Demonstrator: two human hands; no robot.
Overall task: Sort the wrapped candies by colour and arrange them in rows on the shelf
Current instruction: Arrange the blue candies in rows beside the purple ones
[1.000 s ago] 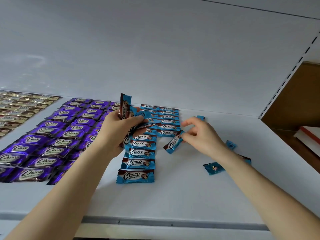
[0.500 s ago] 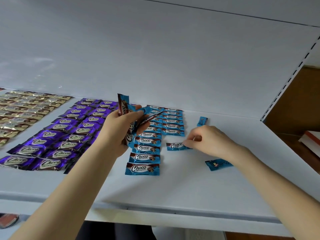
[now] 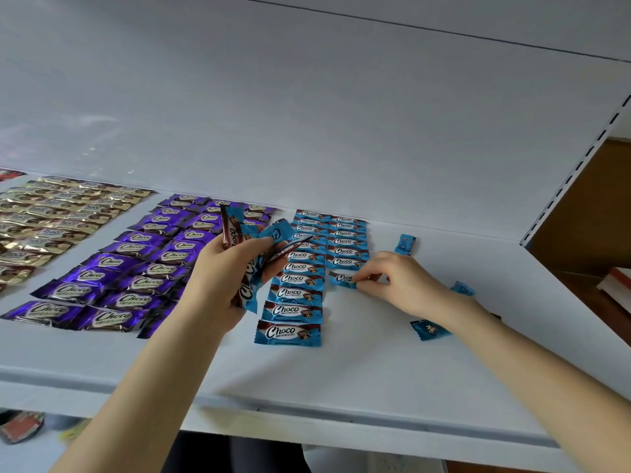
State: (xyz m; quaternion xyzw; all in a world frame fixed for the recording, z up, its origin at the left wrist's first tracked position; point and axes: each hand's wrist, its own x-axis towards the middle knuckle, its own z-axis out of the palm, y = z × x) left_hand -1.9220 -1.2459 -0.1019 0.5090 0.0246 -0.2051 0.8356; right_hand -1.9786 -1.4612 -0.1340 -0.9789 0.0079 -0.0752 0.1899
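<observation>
On the white shelf (image 3: 358, 370) lie rows of wrapped Choco candies: gold ones (image 3: 51, 220) at the far left, purple ones (image 3: 136, 264) in the middle, blue ones (image 3: 293, 295) in two columns to their right. My left hand (image 3: 222, 288) grips a fanned bunch of blue candies (image 3: 252, 247) above the left blue column. My right hand (image 3: 399, 285) pinches the end of one blue candy (image 3: 341, 278), which lies flat at the front end of the shorter right blue column.
Loose blue candies lie to the right: one (image 3: 404, 244) behind my right hand, one (image 3: 462, 289) beside the wrist, one (image 3: 428, 330) under the forearm. The shelf's slotted upright (image 3: 577, 165) bounds the right side; its front edge (image 3: 307, 409) runs below.
My right hand brought the blue candy down from a tilted hold and laid it flat at the front of the right blue column. The left hand kept its bunch.
</observation>
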